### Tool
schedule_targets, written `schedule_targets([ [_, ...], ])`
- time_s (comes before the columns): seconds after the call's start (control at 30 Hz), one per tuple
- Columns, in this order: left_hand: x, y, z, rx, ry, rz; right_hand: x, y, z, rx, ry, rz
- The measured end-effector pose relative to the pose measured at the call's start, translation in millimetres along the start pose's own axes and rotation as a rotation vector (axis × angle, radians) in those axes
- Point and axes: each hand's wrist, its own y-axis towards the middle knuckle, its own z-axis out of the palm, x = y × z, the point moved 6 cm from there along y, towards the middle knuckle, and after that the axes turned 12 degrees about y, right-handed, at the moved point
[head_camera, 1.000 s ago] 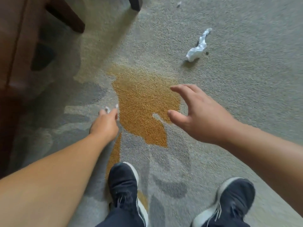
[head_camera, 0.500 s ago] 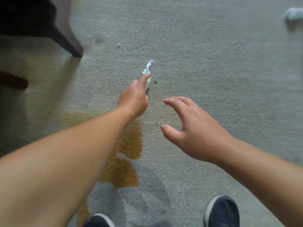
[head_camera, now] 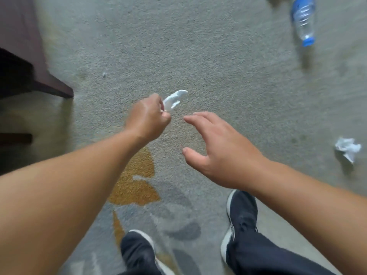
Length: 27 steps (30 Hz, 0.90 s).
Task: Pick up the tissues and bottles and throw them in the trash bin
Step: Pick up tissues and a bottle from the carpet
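Left hand (head_camera: 148,118) is closing its fingers around a white tissue (head_camera: 173,100), near frame centre; the tissue's free end is sticking out past the knuckles toward 1 o'clock, clear of the carpet (head_camera: 228,76)

Right hand (head_camera: 216,153) is hovering just to the 4 o'clock side of the left hand, palm down, fingers spread and curved, thumb apart from the rest, gripping nothing. The two hands are sitting near each other but not touching

A second tissue (head_camera: 348,148), crumpled, is lying on the carpet at 3 o'clock, well apart from both hands

A clear plastic bottle (head_camera: 302,18) with a blue cap and blue label is lying on its side at 1 o'clock, near the top edge, cap pointing toward 6 o'clock

A small white scrap (head_camera: 104,74) is resting on the carpet at 11 o'clock from the left hand

Dark wooden furniture (head_camera: 23,62) is filling the 9 to 10 o'clock edge

Two dark shoes are showing at 6 o'clock: left shoe (head_camera: 137,253), right shoe (head_camera: 241,219). An orange patch (head_camera: 135,183) in the carpet pattern is lying under the left forearm
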Motion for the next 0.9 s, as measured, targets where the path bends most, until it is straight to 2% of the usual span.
schedule_targets([
  [0.27, -166.9, -71.2, -139.5, 0.081, 0.017, 0.238, 38.2, -125.8, -148.4, -0.097, 0.112, 0.089],
  [0.47, -283.8, -96.8, -206.7, 0.142, 0.036, 0.392, 35.5, -200.5, -257.7, -0.189, 0.122, 0.145],
  [0.67, -372.8, -76.1, -213.5, 0.179, 0.083, 0.569, -2.2, -221.5, -319.9, -0.299, 0.105, 0.237],
  [0.9, -445.1, -49.6, -168.7, 0.418, 0.06, 0.735, -62.0, -217.1, -351.0, -0.403, 0.141, 0.379],
])
